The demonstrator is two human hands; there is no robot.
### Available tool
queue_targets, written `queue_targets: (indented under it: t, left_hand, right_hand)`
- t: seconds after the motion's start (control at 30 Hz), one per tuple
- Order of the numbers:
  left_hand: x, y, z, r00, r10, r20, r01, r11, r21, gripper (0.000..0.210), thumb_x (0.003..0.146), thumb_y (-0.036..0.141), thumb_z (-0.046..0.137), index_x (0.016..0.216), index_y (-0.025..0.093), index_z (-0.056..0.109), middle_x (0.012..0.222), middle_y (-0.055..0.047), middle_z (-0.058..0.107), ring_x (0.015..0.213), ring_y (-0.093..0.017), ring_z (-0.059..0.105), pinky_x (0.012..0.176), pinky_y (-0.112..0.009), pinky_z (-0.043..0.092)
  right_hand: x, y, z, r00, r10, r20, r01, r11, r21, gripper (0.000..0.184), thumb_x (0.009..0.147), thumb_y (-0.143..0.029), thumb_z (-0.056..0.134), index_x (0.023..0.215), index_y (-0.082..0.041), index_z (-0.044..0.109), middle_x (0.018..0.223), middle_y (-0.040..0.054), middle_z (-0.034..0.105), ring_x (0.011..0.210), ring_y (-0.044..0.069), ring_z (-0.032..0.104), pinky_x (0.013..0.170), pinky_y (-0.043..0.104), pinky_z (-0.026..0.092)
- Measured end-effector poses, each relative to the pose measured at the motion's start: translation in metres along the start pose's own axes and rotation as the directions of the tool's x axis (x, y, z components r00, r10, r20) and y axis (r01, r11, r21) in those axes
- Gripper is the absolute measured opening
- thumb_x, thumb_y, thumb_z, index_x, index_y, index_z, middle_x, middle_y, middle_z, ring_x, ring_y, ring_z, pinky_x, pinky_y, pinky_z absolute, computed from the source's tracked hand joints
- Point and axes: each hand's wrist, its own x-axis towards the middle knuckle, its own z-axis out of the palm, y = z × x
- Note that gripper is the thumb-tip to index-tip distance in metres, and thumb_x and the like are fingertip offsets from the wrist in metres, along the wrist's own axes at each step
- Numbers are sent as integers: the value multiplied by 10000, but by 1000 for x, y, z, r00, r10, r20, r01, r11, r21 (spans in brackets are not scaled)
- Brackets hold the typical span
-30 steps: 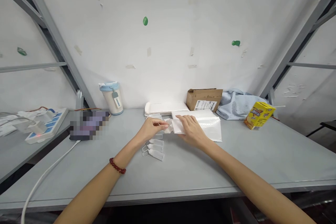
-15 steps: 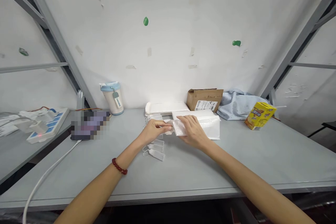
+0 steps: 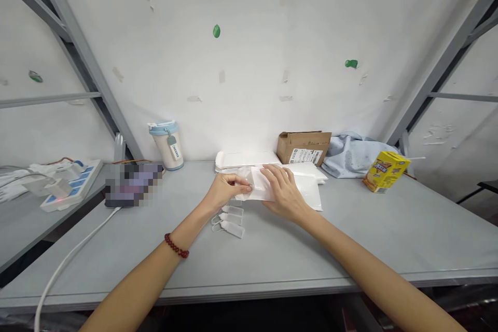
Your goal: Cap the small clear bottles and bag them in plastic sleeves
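Observation:
A white padded mailing envelope [image 3: 310, 193] is held just above the table, its opening toward the left. My right hand [image 3: 286, 194] grips it, fingers laid across its upper face near the open end. Thumb and forefinger of my left hand [image 3: 227, 189] pinch the flap end [image 3: 245, 194] of the envelope; whether anything small is also between them is hidden. Below my left hand lie several white plastic tags with loops [image 3: 232, 229]. Behind my hands rests a stack of more white mailing envelopes [image 3: 249, 158].
A brown cardboard box [image 3: 303, 148], a pale blue cloth [image 3: 352, 155] and a yellow drink carton [image 3: 386, 172] stand at the back right. On the left are a tumbler [image 3: 168, 146], a phone [image 3: 134, 185] with a white cable, and a power strip [image 3: 73, 187].
The envelope's flap end has shifted left and opened out toward my left hand, exposing more of it. The envelope's body has tilted slightly. Both hands have barely moved.

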Motion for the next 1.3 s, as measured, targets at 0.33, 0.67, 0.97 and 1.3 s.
queue_targets:
  t: [0.33, 0.67, 0.97, 1.3]
  left_hand:
    - [4, -9, -1, 994, 106, 27, -109, 984, 141, 140, 621, 253, 666, 713, 159, 713, 721, -16, 641, 628, -124, 500, 580, -231, 379]
    - [2, -5, -2, 970, 145, 196, -169, 980, 109, 442, 754, 440, 558, 429, 147, 499, 435, 48, 323, 457, -69, 300, 441, -223, 233]
    - [-3, -6, 10, 979, 186, 78, -194, 976, 101, 77, 624, 213, 646, 570, 158, 653, 650, -2, 622, 663, -139, 545, 608, -229, 405]
    - [-6, -7, 15, 969, 245, 16, -241, 939, 244, 157, 690, 189, 561, 559, 173, 645, 642, 6, 611, 709, -148, 536, 648, -232, 414]
  right_hand:
    - [-1, 3, 4, 996, 38, 83, -35, 999, -33, 703, 674, -235, 591, 1296, -101, 291, 1324, 212, 398, 1227, 336, 329, 963, 515, 254]
    - [-3, 9, 7, 997, 42, 65, -41, 999, -12, 582, 714, -317, 569, 1227, -129, 368, 1072, 149, 539, 996, 295, 455, 877, 463, 305]
    - [-2, 1, 4, 1000, 4, 24, -4, 1000, -15, 542, 749, -297, 552, 1226, -125, 357, 1042, 148, 546, 965, 284, 473, 823, 413, 313]
    - [-4, 3, 8, 1000, -5, 27, 5, 1000, -14, 522, 763, -257, 509, 1247, -145, 349, 1065, 147, 535, 973, 292, 464, 797, 410, 316]
